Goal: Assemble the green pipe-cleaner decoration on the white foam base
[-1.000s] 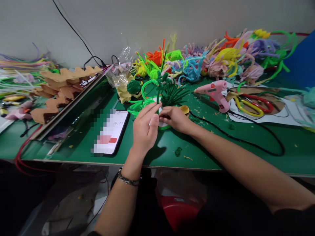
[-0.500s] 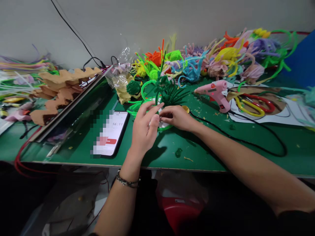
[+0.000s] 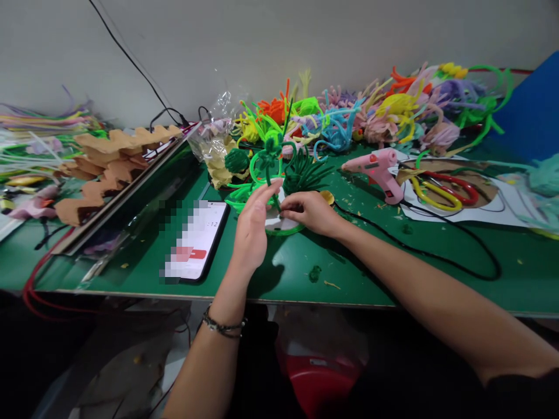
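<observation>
Your work centres on the white disc (image 3: 271, 223) with its fuzzy bright green edge, lying on the green table (image 3: 362, 265) and partly covered by your hands. Above that disc rises the dark green stem (image 3: 268, 176), leaning slightly, its leafy head above your fingers and its foot down at the disc's surface. Your right hand (image 3: 308, 213), at the right side of the disc, has thumb and fingertips drawn into a narrow pinch on the foot of that stem. Your left hand (image 3: 251, 228), at the disc's left side, is wide, palm turned inward and fingers stretched out along the stem; you cannot tell from here whether they touch it. Just behind the disc sits a spiky dark green tuft (image 3: 309, 170), and bright green leaves (image 3: 238, 196) spread at its left edge. Left of the disc lies a phone (image 3: 198, 238), partly pixelated. To the disc's right, beyond a small yellow cup (image 3: 327, 197), rest a pink glue gun (image 3: 378, 167) and, farther out, yellow-and-red-handled scissors (image 3: 437, 193). Well behind the disc, colourful fuzzy flowers (image 3: 340, 125) are heaped.
</observation>
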A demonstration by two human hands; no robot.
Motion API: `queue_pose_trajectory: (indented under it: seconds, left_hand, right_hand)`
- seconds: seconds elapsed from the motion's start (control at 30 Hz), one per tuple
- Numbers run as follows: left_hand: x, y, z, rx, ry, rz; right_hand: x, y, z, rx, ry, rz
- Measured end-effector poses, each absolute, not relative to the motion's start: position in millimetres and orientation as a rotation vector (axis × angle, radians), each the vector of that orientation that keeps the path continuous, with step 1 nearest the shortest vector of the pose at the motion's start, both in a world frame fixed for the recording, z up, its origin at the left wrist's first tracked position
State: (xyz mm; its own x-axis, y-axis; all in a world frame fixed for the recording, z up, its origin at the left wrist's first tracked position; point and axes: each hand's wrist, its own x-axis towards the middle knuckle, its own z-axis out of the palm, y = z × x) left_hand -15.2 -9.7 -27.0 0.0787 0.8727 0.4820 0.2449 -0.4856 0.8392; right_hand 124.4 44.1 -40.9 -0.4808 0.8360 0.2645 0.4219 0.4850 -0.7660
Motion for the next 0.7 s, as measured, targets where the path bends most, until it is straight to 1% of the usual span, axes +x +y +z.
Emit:
queue_pose_trajectory:
  seconds: [0.23, 0.43, 0.7]
  left_hand:
    - [-15.4, -10.4, -25.6, 1.869, 1.048, 1.453]
    - [-13.3, -11.5, -25.1, 1.944, 0.94, 1.487]
    - [-12.1, -13.1, -24.0, 1.999, 0.947, 1.454]
  right_hand:
    - [124.5, 42.9, -39.0, -0.997, -2.238, 0.669]
    - [123.9, 43.1, -39.7, -0.999, -2.301, 0.588]
    - [123.9, 43.5, -41.8, -1.0, -2.351, 0.487]
